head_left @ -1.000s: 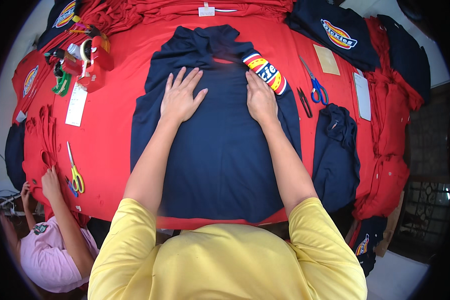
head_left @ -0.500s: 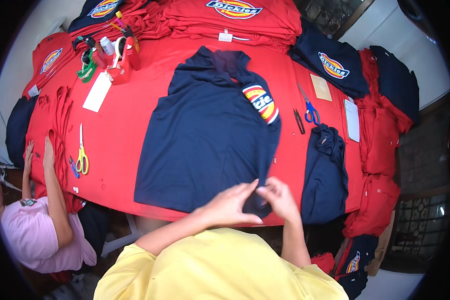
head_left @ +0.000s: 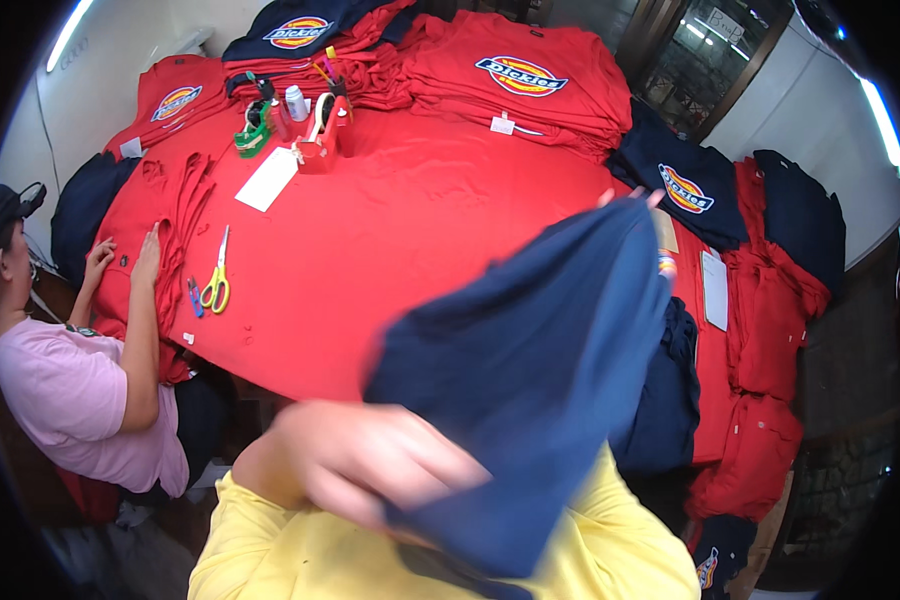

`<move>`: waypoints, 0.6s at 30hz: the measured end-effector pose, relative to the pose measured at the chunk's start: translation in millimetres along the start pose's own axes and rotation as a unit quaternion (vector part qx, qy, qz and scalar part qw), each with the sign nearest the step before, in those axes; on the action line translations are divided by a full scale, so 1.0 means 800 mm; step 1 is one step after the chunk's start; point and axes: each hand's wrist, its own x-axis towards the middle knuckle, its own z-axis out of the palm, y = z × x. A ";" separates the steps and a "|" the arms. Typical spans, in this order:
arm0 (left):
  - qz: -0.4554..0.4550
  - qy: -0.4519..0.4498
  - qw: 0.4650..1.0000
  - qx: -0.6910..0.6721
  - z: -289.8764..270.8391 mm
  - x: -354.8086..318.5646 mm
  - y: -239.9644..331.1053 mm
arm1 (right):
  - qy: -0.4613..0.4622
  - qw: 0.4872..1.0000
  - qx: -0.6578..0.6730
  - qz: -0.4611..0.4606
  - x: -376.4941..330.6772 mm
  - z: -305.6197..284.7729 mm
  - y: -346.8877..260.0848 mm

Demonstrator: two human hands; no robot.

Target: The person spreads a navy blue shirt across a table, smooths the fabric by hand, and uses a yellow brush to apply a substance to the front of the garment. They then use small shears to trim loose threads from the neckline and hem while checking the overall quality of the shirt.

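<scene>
A navy T-shirt (head_left: 530, 340) is lifted off the table and hangs folded between my two hands, blurred by motion. Close to my chest, my left hand (head_left: 370, 460) is closed on its lower left part. At the far upper end, fingertips of my right hand (head_left: 632, 197) show above the cloth; the rest of that hand is hidden behind the shirt. A sliver of the shirt's coloured print (head_left: 667, 263) shows at its right edge. Partly covered by it, another folded navy garment (head_left: 678, 400) lies at the table's right side.
The table has a red cover (head_left: 310, 260). Yellow scissors (head_left: 217, 283) and a small blue cutter (head_left: 196, 297) lie left. Behind stand a tape dispenser (head_left: 317, 150) and a white card (head_left: 267, 180). Red shirt stacks (head_left: 520, 90) line the back. A co-worker in pink (head_left: 80, 390) handles red cloth.
The navy shirt has come up off the table, raised and folded over between my hands. My right hand moved far and up, my left nearer my body. The view has shifted.
</scene>
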 end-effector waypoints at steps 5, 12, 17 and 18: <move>-0.118 0.593 0.786 -0.131 -0.040 -0.110 0.037 | -0.043 0.967 -0.247 -0.049 0.181 -0.008 -0.092; -0.370 0.659 0.631 0.177 -0.062 -0.251 -0.068 | -0.017 0.939 -0.287 -0.190 0.198 0.020 0.060; -0.443 0.392 0.548 0.591 -0.049 -0.246 -0.137 | 0.089 0.839 -0.517 -0.146 0.035 0.028 0.174; -0.430 0.357 0.567 0.605 -0.046 -0.237 -0.158 | 0.090 0.829 -0.537 -0.130 0.010 0.028 0.191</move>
